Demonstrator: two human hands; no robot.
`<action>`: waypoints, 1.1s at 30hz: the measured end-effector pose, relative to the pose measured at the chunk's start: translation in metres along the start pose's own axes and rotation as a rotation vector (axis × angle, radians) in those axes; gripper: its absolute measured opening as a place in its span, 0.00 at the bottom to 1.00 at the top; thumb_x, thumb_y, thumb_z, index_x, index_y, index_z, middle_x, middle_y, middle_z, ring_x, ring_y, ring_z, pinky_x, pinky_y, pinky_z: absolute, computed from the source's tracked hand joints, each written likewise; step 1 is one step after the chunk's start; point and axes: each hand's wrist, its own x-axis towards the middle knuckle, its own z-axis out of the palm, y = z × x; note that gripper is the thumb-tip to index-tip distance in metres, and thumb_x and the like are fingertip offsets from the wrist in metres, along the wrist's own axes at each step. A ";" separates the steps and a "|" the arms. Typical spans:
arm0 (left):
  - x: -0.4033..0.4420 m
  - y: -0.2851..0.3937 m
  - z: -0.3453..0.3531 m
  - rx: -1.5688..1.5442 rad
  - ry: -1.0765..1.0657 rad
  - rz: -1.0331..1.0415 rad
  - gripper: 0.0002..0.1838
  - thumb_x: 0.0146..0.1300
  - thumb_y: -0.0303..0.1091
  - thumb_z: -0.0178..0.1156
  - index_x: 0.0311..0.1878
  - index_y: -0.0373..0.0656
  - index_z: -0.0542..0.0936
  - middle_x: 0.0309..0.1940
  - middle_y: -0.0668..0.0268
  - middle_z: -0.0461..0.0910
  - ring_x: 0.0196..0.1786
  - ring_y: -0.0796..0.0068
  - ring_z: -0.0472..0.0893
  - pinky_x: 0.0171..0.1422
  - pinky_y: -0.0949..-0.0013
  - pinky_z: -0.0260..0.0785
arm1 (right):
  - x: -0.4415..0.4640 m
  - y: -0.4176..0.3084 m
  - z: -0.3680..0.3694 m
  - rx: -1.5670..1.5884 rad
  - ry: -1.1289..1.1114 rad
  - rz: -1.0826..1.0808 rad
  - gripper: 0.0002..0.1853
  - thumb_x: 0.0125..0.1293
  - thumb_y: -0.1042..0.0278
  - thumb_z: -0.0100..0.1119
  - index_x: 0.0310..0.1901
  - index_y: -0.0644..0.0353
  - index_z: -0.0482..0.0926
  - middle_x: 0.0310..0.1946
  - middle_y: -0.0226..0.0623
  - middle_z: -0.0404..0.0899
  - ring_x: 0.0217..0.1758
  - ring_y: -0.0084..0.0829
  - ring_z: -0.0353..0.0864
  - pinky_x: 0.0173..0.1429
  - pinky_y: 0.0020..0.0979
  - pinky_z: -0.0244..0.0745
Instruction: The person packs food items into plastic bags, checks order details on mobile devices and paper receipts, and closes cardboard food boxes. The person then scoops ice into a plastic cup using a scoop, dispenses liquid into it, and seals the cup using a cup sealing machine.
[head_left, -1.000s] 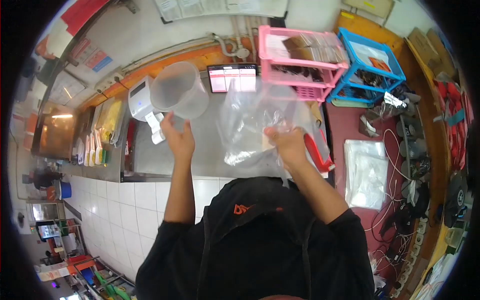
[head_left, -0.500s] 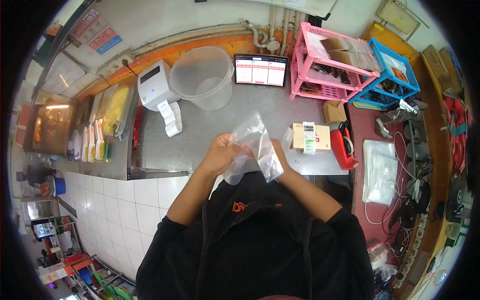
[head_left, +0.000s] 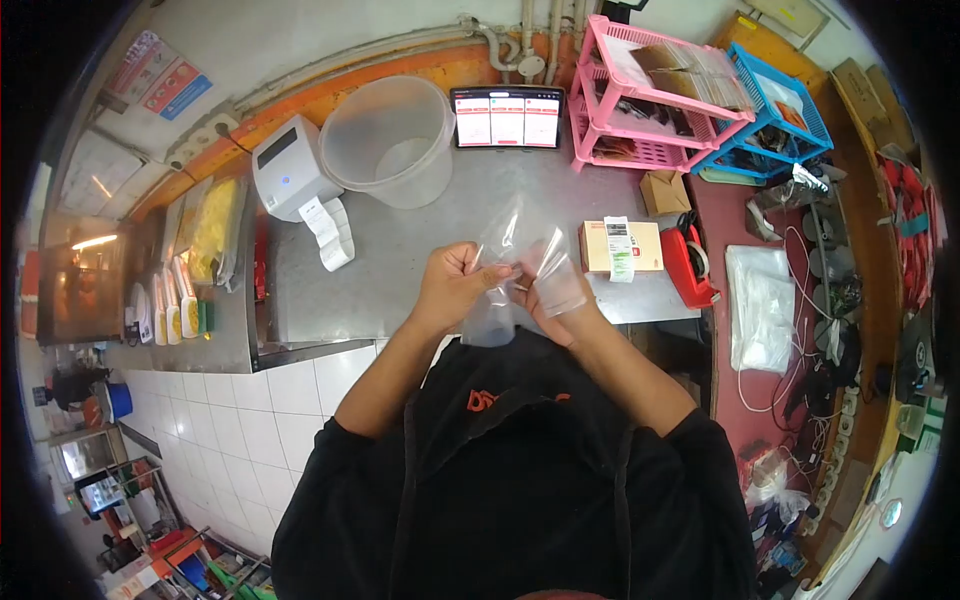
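Note:
A clear plastic bag [head_left: 508,230] is held between both hands, above the front of the metal table. My left hand [head_left: 447,287] pinches it on the left, with the thumb reaching toward the middle. My right hand [head_left: 570,322] grips it from the other side, its fingers partly seen through the plastic and meeting near the left fingertips. Part of the bag hangs below the fingers, and one fold stands up above them. To the right of the hands lies a small flat box [head_left: 596,252] bearing a printed label [head_left: 620,247].
On the metal table [head_left: 400,270] stand a white label printer [head_left: 291,165], a clear plastic tub [head_left: 385,140] and a tablet [head_left: 508,118]. Pink trays [head_left: 612,62], blue trays [head_left: 745,70], a brown carton [head_left: 662,193] and a red tape dispenser [head_left: 684,285] are on the right, beside stacked plastic bags [head_left: 760,325].
Both hands have come closer together, and the fingertips now meet at the bag's middle. The bag has shifted slightly right and opened into folds. The camera view has tilted a little.

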 end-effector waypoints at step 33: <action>0.042 0.011 0.077 1.605 0.181 0.921 0.18 0.55 0.36 0.64 0.47 0.40 0.75 0.44 0.49 0.77 0.47 0.50 0.77 0.49 0.51 0.68 | -0.007 -0.113 -0.137 -1.573 0.488 -0.922 0.16 0.58 0.77 0.49 0.45 0.69 0.82 0.36 0.40 0.85 0.40 0.32 0.82 0.49 0.32 0.75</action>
